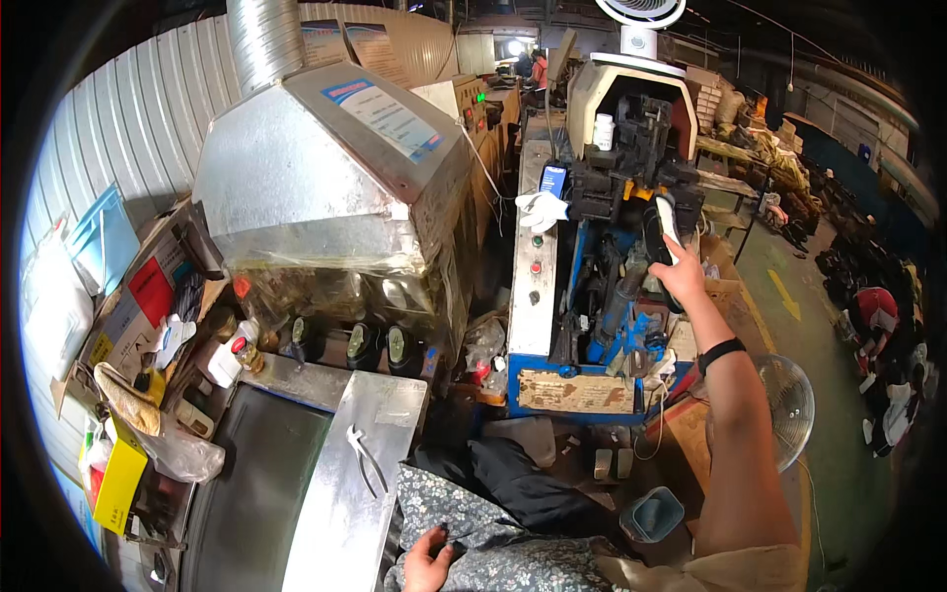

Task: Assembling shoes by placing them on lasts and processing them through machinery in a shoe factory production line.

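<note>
My right hand [681, 273] reaches forward to the blue and black machine [646, 128] and is closed on the near end of a dark shoe with a pale sole [667, 219]. The shoe stands steeply against the machine's black jaws, and its far end is partly hidden there. Down by my lap, my left hand [427, 562] has its fingers curled around a small dark thing too unclear to name, close to my flowered apron [493, 538]. Pliers [367, 460] lie on the bare metal plate [326, 513] to the left.
Several dark shoes [363, 345] stand under the metal hood [316, 168]. A white glove [541, 211] rests on the machine's button panel [534, 286]. At right are a floor fan [786, 409] and a grey-blue bin [652, 515]. Shoes are heaped beyond the walkway.
</note>
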Demonstrator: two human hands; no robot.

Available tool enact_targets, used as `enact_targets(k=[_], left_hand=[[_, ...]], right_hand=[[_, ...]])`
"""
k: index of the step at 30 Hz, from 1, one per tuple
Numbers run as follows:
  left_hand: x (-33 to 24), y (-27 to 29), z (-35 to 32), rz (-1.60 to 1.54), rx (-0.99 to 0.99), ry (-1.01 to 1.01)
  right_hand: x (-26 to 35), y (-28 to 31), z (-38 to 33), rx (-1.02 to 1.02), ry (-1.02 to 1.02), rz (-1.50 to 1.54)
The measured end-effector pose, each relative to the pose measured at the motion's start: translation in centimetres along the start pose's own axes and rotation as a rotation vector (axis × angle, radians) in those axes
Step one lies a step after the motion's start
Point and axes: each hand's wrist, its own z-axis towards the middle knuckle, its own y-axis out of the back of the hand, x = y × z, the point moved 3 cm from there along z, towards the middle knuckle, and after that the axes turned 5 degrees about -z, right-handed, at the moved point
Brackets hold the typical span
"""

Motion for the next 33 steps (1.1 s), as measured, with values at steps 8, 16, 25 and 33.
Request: enact_targets(k=[8, 16, 25, 33], left_hand=[[-4.6, -0.9, 0.5, 0.333, -0.129, -0.022], [-5.4, -3.1, 1.2, 0.451, -0.153, -0.158], [-0.4, -0.4, 2.0, 0.178, -0.072, 0.057], [-1.6, 8.7, -1.9, 0.278, -0.438, 0.088]], right_hand=[[0.8, -0.3, -0.1, 0.239, 0.17, -0.257], [1.3, -2.1, -1.9, 0.065, 0.112, -0.234], [2.9, -1.9, -0.3, -0.026, 0.201, -0.173], [0.3, -3.9, 4.8, 0.211, 0.3, -0.1]])
